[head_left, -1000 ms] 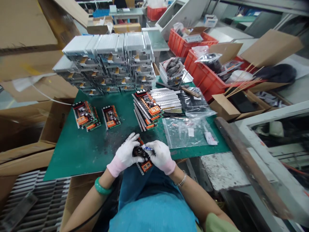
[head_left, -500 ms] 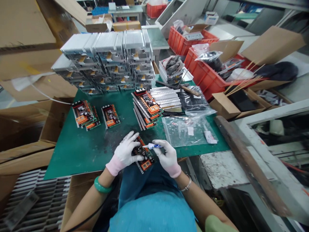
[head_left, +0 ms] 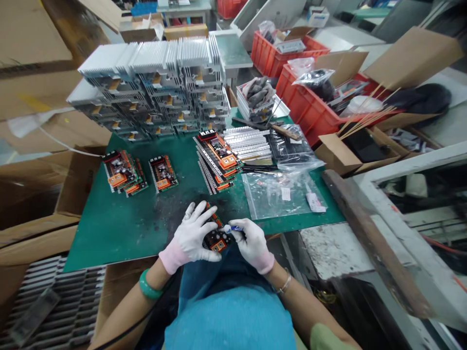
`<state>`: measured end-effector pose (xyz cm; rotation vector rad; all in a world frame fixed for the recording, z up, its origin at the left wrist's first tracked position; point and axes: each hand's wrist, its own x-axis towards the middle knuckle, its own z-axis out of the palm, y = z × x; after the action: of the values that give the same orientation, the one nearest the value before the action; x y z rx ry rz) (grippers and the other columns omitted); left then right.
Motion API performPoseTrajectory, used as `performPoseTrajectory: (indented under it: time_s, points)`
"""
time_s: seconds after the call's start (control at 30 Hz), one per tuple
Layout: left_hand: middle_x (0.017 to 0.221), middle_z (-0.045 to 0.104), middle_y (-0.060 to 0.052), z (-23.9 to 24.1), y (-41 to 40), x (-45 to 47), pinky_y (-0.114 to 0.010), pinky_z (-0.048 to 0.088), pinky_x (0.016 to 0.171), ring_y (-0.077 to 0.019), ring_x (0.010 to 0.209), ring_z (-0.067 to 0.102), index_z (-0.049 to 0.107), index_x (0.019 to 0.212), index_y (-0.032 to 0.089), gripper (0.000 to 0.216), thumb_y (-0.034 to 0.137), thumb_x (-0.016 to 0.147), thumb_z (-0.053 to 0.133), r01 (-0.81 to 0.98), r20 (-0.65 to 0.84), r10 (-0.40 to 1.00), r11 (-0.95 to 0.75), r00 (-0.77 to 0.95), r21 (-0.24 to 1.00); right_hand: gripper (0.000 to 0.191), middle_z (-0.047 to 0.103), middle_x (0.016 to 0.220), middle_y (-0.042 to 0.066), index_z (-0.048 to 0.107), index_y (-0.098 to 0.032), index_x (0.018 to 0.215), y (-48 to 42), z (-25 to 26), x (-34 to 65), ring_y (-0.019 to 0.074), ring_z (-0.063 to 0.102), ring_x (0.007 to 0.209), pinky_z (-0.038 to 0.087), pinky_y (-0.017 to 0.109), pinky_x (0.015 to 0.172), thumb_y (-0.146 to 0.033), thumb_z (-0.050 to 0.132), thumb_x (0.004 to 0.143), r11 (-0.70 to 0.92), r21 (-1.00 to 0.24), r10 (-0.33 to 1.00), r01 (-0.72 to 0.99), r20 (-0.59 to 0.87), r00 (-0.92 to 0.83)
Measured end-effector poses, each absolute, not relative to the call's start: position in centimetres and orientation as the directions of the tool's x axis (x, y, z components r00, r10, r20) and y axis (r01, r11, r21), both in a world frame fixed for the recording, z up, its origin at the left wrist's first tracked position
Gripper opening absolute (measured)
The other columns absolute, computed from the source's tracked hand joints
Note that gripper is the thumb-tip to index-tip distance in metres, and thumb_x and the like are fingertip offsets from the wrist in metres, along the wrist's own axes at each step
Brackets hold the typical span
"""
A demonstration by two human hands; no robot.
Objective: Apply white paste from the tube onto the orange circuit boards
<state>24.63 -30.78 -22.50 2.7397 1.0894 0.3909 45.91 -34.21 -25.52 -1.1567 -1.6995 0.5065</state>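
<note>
Both hands wear white gloves with pink cuffs. My left hand point(head_left: 193, 238) spans a circuit board point(head_left: 218, 244) with orange parts at the table's near edge, its thumb on the near side and fingers toward the far end, holding it. Part of the board is hidden under this hand. Pinched in my right hand point(head_left: 252, 243) is a small blue-and-white tube point(head_left: 233, 228), its tip down at the board's right side. What the tip touches is too small to tell. A single similar board point(head_left: 163, 173) and a small stack of boards point(head_left: 122, 171) lie to the left.
Beyond my hands lies a pile of boards on metal strips point(head_left: 219, 160). Finned metal heatsinks point(head_left: 156, 87) are stacked at the back. Clear plastic bags point(head_left: 272, 197) lie to the right, with red crates point(head_left: 306, 107) behind. An open cardboard box point(head_left: 36, 189) stands left.
The tube's tip has moved from the board's middle toward its right, nearer edge, and the tube is tilted differently. My left thumb has shifted nearer to me. The whole view has shifted slightly.
</note>
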Motion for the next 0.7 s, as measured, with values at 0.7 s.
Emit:
performPoseTrajectory:
  time_s: [0.7]
  points:
    - [0.133, 0.055, -0.014, -21.7, -31.6, 24.4, -0.059, 0.020, 0.112, -0.0364, 0.134, 0.036, 0.063, 0.107, 0.018, 0.047, 0.053, 0.076, 0.063, 0.632, 0.323, 0.654, -0.753, 0.684, 0.185, 0.020, 0.072, 0.102, 0.005, 0.064, -0.024, 0.107, -36.1, -26.1, 47.4, 0.0191, 0.068, 0.093, 0.056, 0.032, 0.082, -0.026, 0.059, 0.088, 0.208, -0.959, 0.958, 0.192, 0.239, 0.156]
